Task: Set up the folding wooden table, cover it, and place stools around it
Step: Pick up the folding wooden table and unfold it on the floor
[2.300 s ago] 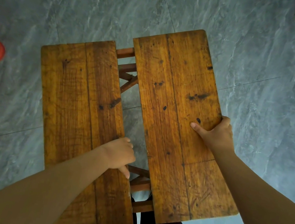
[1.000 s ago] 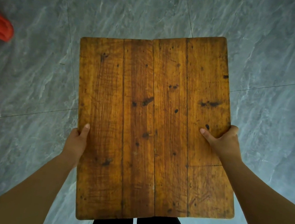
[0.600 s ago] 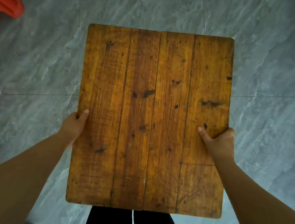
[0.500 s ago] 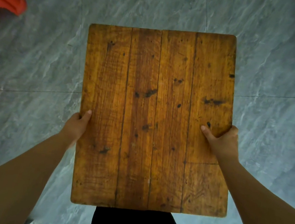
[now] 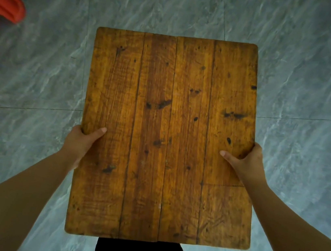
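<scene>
Now the table [image 5: 167, 138] top lies flat, both halves meeting at the centre seam, above the grey floor [image 5: 41, 61]. Grip: left hand [image 5: 82, 141] holds the left edge, thumb on top, fingers curled under; right hand [image 5: 244, 160] same on the right edge. Risks, imo: frame underneath is hidden, so can't tell if it's locked. It could fold w/ any weight on it & pinch the fingers tucked under. Meanwhile the red stools [image 5: 5, 2] sit well apart, top left.
</scene>
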Demonstrator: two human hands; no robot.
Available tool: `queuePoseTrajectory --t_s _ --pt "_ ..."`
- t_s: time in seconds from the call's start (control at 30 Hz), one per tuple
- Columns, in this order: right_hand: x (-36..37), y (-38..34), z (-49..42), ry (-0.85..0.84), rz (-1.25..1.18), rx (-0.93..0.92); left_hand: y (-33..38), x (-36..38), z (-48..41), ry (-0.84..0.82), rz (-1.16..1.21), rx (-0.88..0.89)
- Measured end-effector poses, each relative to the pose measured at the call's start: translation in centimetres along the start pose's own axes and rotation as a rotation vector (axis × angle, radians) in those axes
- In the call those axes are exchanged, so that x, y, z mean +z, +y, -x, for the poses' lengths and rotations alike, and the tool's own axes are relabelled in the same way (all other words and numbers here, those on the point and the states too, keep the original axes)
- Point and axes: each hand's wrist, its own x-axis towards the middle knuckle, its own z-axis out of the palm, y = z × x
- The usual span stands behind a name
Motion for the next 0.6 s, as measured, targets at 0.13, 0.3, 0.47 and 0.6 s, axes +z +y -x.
queuePoseTrajectory --t_s 0.13,0.3,0.47,0.6 --pt "0.0 0.4 -0.1 0.02 -0.055 0.004 -0.1 0.3 0.0 0.028 -0.002 0.034" --pt "-1.0 0.6 0.2 0.088 -0.108 0.007 2.5 1.0 -0.5 0.013 -0.018 0.133" --pt "-2.2 0.1 -0.4 0.129 -0.146 0.048 6.5 2.8 -1.3 -0.025 -0.034 0.165" --pt "-1.9 -0.6 -1.5 0.122 -0.153 0.048 7.5 3.4 -2.3 -0.002 -0.033 0.147"
